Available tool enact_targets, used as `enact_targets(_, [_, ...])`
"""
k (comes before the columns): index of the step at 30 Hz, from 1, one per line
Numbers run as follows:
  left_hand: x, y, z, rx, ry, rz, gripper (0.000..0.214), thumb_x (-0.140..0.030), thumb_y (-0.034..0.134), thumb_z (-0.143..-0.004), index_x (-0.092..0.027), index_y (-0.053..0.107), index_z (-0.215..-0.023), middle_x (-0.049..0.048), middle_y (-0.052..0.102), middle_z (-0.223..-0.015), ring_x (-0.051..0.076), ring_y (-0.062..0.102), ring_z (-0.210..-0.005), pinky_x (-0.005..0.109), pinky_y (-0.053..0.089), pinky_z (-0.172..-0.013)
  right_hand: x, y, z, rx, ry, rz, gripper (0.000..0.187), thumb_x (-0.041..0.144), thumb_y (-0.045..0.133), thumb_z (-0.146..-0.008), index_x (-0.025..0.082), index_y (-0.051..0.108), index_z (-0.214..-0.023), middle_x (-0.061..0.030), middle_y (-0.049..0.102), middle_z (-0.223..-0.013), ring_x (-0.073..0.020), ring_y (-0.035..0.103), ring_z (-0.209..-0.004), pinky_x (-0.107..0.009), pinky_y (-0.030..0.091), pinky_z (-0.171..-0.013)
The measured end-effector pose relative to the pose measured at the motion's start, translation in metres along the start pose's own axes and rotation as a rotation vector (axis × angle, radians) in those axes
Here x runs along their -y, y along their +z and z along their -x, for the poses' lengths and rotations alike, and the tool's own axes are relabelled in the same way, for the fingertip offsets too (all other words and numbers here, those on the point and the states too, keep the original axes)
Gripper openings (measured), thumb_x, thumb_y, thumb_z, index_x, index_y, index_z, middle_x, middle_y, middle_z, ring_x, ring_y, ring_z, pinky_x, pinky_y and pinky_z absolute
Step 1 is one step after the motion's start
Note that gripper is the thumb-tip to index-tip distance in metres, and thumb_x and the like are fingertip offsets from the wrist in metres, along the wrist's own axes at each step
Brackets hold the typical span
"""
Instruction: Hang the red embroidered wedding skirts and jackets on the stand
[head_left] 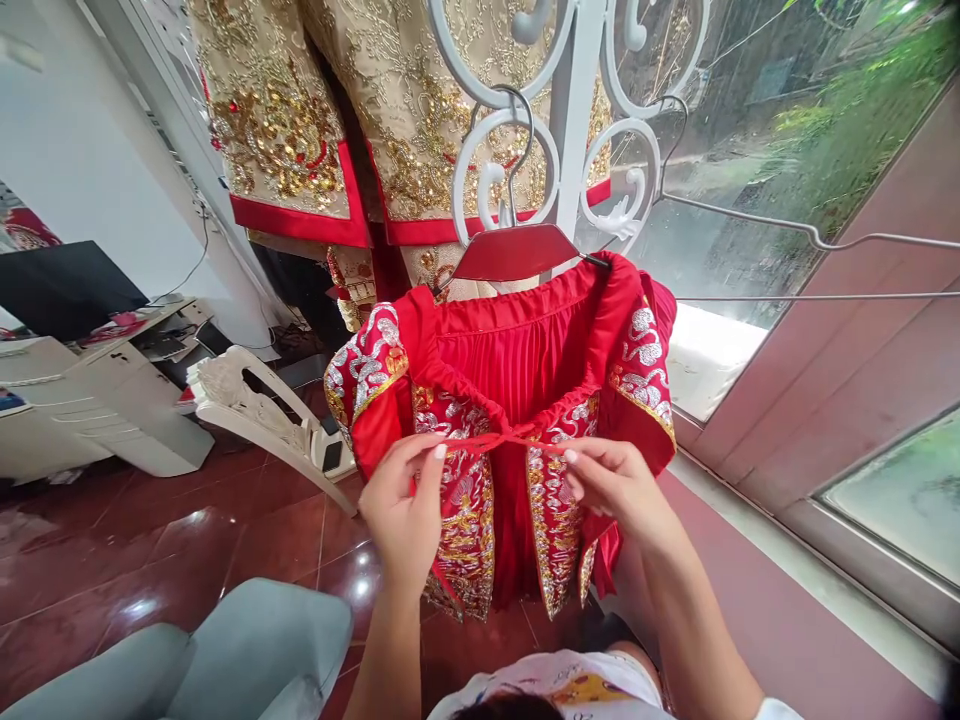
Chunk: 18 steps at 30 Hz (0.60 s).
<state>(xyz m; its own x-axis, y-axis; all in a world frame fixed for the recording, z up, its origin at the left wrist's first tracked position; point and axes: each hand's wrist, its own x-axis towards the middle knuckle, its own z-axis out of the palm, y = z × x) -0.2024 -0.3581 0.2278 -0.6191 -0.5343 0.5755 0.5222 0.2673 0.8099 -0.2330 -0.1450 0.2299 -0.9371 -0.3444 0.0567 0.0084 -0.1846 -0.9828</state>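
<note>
A red embroidered skirt (517, 350) with silver and gold trim and a pleated back panel hangs in front of me. It is clipped to a hanger (514, 253) with a red label across its middle. At the front of the waistband, a thin red drawstring (502, 437) crosses over itself. My left hand (409, 500) pinches one side of the drawstring between thumb and fingertips. On the other side, my right hand (611, 485) pinches the string in the same way. The two strands run taut between my hands.
White scrolled ironwork (577, 110) carries the hanger; a gold-sequined garment (420, 130) hangs behind. Wire hangers (810, 235) stick out at right by the window. A carved white chair (262, 410), a grey armchair (262, 640) and a desk with a monitor (67, 290) stand left.
</note>
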Motion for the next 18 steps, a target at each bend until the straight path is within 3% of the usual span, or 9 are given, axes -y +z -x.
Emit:
enact_targets(1, [-0.006,-0.004,-0.004,-0.035,0.031,0.058,0.010,-0.020,0.071,-0.074,-0.019,0.070,-0.084,0.0013,0.068,-0.081,0.012,0.065,-0.073,0.024,0.055,-0.071,0.004,-0.006,0.001,-0.082,-0.057,0.061,0.033,0.043,0.064,-0.081,0.013,0.070,-0.094,0.0045,0.047,-0.051,-0.0017,0.031,-0.040,-0.015,0.019,-0.037])
enact_targets(3, [-0.022,-0.011,-0.014,0.005,0.018,0.289,0.008,-0.020,0.071,-0.072,-0.018,0.068,-0.080,0.0003,0.065,-0.071,0.012,0.062,-0.065,0.024,0.055,-0.063,0.014,-0.017,0.005,-0.231,-0.208,0.170,0.030,0.042,0.063,-0.082,0.015,0.070,-0.094,0.0042,0.045,-0.053,-0.0036,0.035,-0.045,-0.016,0.024,-0.040])
enact_targets(5, [-0.039,-0.015,-0.024,0.166,-0.077,0.526,0.009,-0.021,0.070,-0.072,-0.017,0.063,-0.075,-0.0023,0.055,-0.057,0.009,0.053,-0.051,0.021,0.050,-0.049,0.027,-0.026,0.010,-0.341,-0.366,0.297,0.024,0.038,0.063,-0.083,0.017,0.072,-0.092,0.0027,0.048,-0.055,-0.0059,0.040,-0.050,-0.018,0.030,-0.043])
enact_targets(7, [-0.056,-0.018,-0.033,0.304,-0.139,0.594,0.010,-0.021,0.068,-0.072,-0.016,0.060,-0.075,-0.0053,0.044,-0.049,0.006,0.041,-0.041,0.017,0.039,-0.039,0.042,-0.033,0.015,-0.432,-0.507,0.433,0.018,0.032,0.062,-0.084,0.020,0.073,-0.092,0.0024,0.049,-0.056,-0.0071,0.043,-0.052,-0.019,0.035,-0.046])
enact_targets(9, [-0.070,-0.021,-0.041,0.305,-0.010,0.487,0.010,-0.017,0.069,-0.071,-0.016,0.060,-0.076,-0.0059,0.044,-0.048,0.006,0.039,-0.038,0.017,0.035,-0.037,0.057,-0.041,0.019,-0.506,-0.621,0.566,0.014,0.028,0.063,-0.084,0.023,0.073,-0.092,0.0030,0.051,-0.056,-0.0069,0.044,-0.051,-0.020,0.036,-0.047])
enact_targets(11, [-0.082,-0.023,-0.047,0.234,0.236,0.343,0.013,-0.011,0.071,-0.068,-0.015,0.063,-0.078,-0.0045,0.050,-0.051,0.007,0.046,-0.041,0.019,0.037,-0.038,0.069,-0.047,0.023,-0.545,-0.698,0.670,0.013,0.025,0.063,-0.083,0.025,0.074,-0.090,0.0034,0.052,-0.056,-0.0068,0.044,-0.050,-0.019,0.035,-0.046])
enact_targets(13, [-0.091,-0.023,-0.053,0.268,0.348,0.354,0.019,-0.013,0.073,-0.070,-0.016,0.066,-0.088,-0.0052,0.052,-0.050,0.007,0.046,-0.040,0.020,0.038,-0.037,0.076,-0.051,0.024,-0.555,-0.735,0.746,0.013,0.024,0.062,-0.083,0.025,0.073,-0.090,0.0034,0.053,-0.055,-0.0071,0.044,-0.049,-0.020,0.034,-0.045])
enact_targets(16, [-0.093,-0.017,-0.059,0.473,0.163,0.563,0.030,-0.026,0.074,-0.076,-0.023,0.063,-0.103,-0.0057,0.057,-0.056,0.004,0.040,-0.036,0.019,0.037,-0.035,0.075,-0.048,0.023,-0.529,-0.767,0.896,0.016,0.022,0.058,-0.084,0.022,0.072,-0.093,0.0024,0.057,-0.057,-0.0085,0.049,-0.049,-0.021,0.038,-0.047])
enact_targets(18, [-0.088,-0.007,-0.059,0.531,0.030,0.586,0.033,-0.035,0.074,-0.075,-0.027,0.062,-0.104,-0.0014,0.067,-0.073,0.006,0.047,-0.040,0.021,0.043,-0.037,0.067,-0.036,0.018,-0.457,-0.768,1.018,0.020,0.021,0.055,-0.085,0.020,0.070,-0.098,-0.0013,0.066,-0.069,-0.0113,0.058,-0.056,-0.023,0.044,-0.053])
